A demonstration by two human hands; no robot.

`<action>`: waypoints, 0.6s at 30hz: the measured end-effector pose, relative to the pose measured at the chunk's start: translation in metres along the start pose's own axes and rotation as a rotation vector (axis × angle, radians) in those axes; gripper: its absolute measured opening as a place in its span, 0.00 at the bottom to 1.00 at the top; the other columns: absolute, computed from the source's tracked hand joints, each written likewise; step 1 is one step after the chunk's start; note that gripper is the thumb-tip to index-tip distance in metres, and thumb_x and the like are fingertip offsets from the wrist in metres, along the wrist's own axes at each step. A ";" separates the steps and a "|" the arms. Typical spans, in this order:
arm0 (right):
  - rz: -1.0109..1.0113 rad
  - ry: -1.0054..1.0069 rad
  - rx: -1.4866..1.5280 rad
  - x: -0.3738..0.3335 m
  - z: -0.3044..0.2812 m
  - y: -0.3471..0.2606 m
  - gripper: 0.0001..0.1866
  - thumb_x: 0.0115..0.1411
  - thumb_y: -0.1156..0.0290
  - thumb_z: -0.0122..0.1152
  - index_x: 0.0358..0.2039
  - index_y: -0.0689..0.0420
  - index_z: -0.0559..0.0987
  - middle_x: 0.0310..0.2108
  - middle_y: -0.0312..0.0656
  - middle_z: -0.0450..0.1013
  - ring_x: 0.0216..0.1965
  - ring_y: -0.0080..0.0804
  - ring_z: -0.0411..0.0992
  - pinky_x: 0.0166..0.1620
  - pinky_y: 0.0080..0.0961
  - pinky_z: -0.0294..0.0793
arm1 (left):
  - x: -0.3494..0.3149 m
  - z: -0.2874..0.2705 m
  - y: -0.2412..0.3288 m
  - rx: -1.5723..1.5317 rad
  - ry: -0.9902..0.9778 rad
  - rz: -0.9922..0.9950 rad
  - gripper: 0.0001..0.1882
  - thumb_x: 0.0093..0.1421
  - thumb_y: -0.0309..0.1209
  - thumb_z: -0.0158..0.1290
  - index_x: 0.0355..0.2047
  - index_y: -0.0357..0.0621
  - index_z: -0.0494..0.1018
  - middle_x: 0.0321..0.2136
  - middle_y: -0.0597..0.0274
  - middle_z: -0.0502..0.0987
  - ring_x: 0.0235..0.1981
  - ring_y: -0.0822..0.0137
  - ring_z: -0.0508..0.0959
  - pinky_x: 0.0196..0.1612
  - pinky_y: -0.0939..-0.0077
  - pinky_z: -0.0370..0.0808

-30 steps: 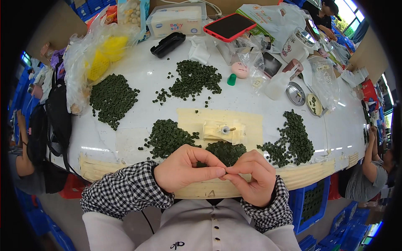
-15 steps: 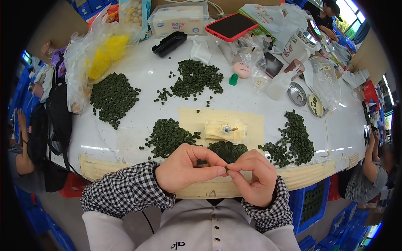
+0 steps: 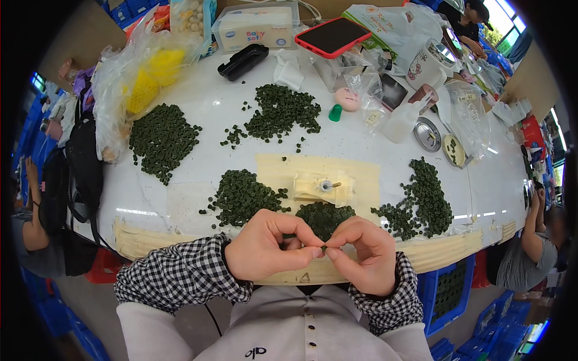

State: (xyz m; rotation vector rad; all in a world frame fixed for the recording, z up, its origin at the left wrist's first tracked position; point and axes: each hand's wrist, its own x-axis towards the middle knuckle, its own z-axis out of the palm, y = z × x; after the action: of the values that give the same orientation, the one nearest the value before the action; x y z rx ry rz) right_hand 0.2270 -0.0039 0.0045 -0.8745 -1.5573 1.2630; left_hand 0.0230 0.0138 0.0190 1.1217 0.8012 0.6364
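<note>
Between the fingertips of my two hands, over the table's front edge, is a tiny dark green part (image 3: 324,248). My left hand (image 3: 274,243) pinches it from one side, thumb against forefinger, and my right hand (image 3: 363,253) pinches it from the other. Its exact kind is too small to make out. Just beyond the fingers lies a pile of small dark green parts (image 3: 325,218), partly hidden by my hands. Behind that pile, a fixture wrapped in tan tape (image 3: 308,185) holds an upright metal pin (image 3: 328,186).
More piles of green parts lie at the left (image 3: 162,141), back (image 3: 283,111) and right (image 3: 428,195). Farther back are a red-cased phone (image 3: 333,38), a clear box (image 3: 256,27), plastic bags and a white squeeze bottle (image 3: 402,122). A blue crate (image 3: 447,295) stands below the right edge.
Both hands have shifted very slightly, and the tiny green part now shows a little lower between the fingertips. The piles look the same.
</note>
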 end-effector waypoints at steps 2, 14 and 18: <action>0.005 -0.014 0.001 -0.001 -0.001 0.000 0.08 0.48 0.85 0.59 0.31 0.64 0.77 0.30 0.42 0.72 0.31 0.26 0.72 0.36 0.19 0.71 | 0.000 0.000 0.000 -0.004 0.002 -0.005 0.04 0.51 0.20 0.55 0.28 0.37 0.77 0.23 0.69 0.76 0.20 0.85 0.62 0.24 0.88 0.60; -0.006 0.089 -0.098 0.000 0.000 -0.002 0.07 0.50 0.84 0.59 0.32 0.66 0.77 0.28 0.41 0.73 0.31 0.24 0.72 0.36 0.18 0.71 | -0.001 -0.004 0.005 0.090 0.031 -0.036 0.04 0.54 0.24 0.55 0.31 0.38 0.76 0.22 0.73 0.75 0.21 0.86 0.63 0.24 0.89 0.61; 0.035 0.168 -0.080 -0.002 0.002 -0.003 0.06 0.51 0.84 0.58 0.31 0.65 0.77 0.27 0.40 0.73 0.29 0.23 0.71 0.34 0.17 0.70 | -0.009 -0.017 0.016 0.347 0.215 0.021 0.04 0.53 0.22 0.55 0.30 0.36 0.76 0.15 0.78 0.65 0.17 0.87 0.59 0.22 0.89 0.58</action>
State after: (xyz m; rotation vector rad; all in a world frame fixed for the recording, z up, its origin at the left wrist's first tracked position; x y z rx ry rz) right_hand 0.2260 -0.0072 0.0069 -1.0358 -1.4730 1.1274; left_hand 0.0026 0.0206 0.0321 1.3922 1.1155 0.6585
